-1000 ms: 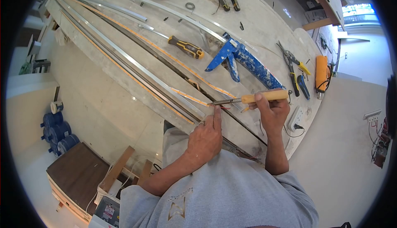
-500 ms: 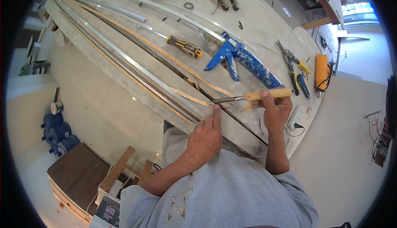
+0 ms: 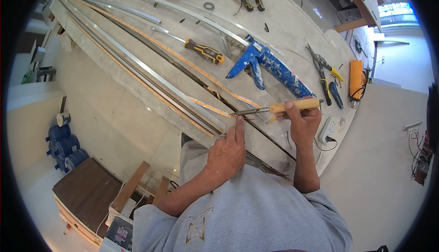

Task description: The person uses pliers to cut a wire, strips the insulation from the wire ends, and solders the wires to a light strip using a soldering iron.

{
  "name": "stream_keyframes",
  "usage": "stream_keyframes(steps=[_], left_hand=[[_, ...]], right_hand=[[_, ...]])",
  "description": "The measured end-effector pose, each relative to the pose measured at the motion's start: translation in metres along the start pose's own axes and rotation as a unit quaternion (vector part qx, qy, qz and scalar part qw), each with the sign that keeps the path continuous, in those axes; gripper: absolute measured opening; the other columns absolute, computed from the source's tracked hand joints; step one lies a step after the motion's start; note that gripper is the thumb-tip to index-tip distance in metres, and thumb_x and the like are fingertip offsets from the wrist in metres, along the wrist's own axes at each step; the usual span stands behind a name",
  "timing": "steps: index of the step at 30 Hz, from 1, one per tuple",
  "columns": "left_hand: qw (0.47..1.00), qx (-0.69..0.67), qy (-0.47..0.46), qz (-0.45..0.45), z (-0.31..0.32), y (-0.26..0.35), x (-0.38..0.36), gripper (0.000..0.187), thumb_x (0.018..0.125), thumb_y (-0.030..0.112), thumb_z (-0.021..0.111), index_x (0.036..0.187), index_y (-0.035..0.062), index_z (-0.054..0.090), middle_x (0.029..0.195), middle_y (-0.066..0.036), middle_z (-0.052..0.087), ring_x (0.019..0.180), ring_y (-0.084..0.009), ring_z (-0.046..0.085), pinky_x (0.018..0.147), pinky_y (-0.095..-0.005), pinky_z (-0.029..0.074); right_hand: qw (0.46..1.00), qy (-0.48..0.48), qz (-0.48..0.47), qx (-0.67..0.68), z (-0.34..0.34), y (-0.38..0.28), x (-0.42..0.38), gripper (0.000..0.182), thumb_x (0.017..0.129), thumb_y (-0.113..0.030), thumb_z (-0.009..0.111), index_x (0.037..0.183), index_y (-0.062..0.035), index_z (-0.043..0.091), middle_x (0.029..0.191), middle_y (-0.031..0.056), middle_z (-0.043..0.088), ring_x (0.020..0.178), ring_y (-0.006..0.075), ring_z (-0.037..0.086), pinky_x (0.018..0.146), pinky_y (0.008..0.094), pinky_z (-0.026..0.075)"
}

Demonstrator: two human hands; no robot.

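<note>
Right hand [image 3: 304, 124] is closed around the wooden handle of a soldering iron [image 3: 276, 108], which lies almost level above the workbench [image 3: 292, 28]; its metal tip points left and meets the cut end of an LED strip [image 3: 208, 107]. From my remote seat I see the left hand [image 3: 227, 149] loosely curled, its forefinger stretched out and pressing down on thin red wires [image 3: 247, 119] just beside that tip, gripping nothing. The orange-yellow strip runs away along aluminium channels [image 3: 137, 62] toward the far left corner of the bench. Just beyond the iron lies a blue paint-spattered caulking gun [image 3: 270, 67], and farther off a yellow and black screwdriver [image 3: 206, 52]. Near the right hand are pliers [image 3: 325, 76], an orange tool [image 3: 355, 80] and a white power strip [image 3: 328, 131].
</note>
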State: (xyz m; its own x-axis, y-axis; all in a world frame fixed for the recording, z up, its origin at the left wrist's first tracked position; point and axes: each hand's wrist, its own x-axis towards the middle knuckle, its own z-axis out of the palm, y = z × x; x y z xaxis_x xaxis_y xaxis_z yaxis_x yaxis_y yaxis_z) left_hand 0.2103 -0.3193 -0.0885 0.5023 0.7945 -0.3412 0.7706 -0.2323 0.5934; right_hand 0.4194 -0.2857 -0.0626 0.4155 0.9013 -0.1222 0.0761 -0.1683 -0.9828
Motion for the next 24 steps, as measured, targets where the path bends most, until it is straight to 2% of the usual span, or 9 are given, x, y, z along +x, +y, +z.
stream_keyframes(steps=[5,14,21,24], left_hand=[[1.000,-0.003,0.004,0.002,0.0001,-0.0005,-0.0004,0.079,0.087,0.016,0.064,0.152,-0.0091,0.026,0.105,-0.021,0.056,0.078,-0.0365,0.065,0.070,-0.0446,0.055],[1.000,0.000,0.012,0.001,0.0022,-0.0010,0.0002,0.077,0.086,0.016,0.065,0.150,-0.0088,0.030,0.104,-0.020,0.057,0.076,-0.0353,0.065,0.068,-0.0434,0.056],[1.000,0.003,0.009,-0.001,0.0013,-0.0004,0.0002,0.077,0.086,0.016,0.065,0.150,-0.0087,0.030,0.105,-0.020,0.057,0.076,-0.0355,0.066,0.068,-0.0434,0.056],[1.000,0.007,0.009,-0.001,0.0014,0.0000,0.0004,0.078,0.086,0.016,0.065,0.151,-0.0084,0.029,0.106,-0.020,0.057,0.076,-0.0357,0.066,0.069,-0.0435,0.056]], right_hand=[[1.000,-0.004,-0.005,0.009,0.0020,-0.0020,-0.0005,0.019,0.093,-0.009,0.070,0.094,0.0045,0.057,0.081,0.0189,0.070,0.063,0.0195,0.070,0.057,0.0291,0.060],[1.000,-0.017,-0.010,0.002,0.0022,-0.0020,-0.0004,0.019,0.094,-0.009,0.070,0.093,0.0041,0.056,0.081,0.0182,0.070,0.065,0.0196,0.071,0.057,0.0294,0.060],[1.000,0.003,-0.002,0.023,0.0016,-0.0008,0.0002,0.019,0.094,-0.010,0.069,0.093,0.0064,0.060,0.081,0.0186,0.071,0.064,0.0197,0.071,0.056,0.0294,0.060],[0.999,-0.021,0.022,0.010,-0.0020,0.0015,0.0012,0.020,0.093,-0.008,0.071,0.095,0.0035,0.055,0.084,0.0171,0.070,0.069,0.0195,0.072,0.061,0.0300,0.062]])
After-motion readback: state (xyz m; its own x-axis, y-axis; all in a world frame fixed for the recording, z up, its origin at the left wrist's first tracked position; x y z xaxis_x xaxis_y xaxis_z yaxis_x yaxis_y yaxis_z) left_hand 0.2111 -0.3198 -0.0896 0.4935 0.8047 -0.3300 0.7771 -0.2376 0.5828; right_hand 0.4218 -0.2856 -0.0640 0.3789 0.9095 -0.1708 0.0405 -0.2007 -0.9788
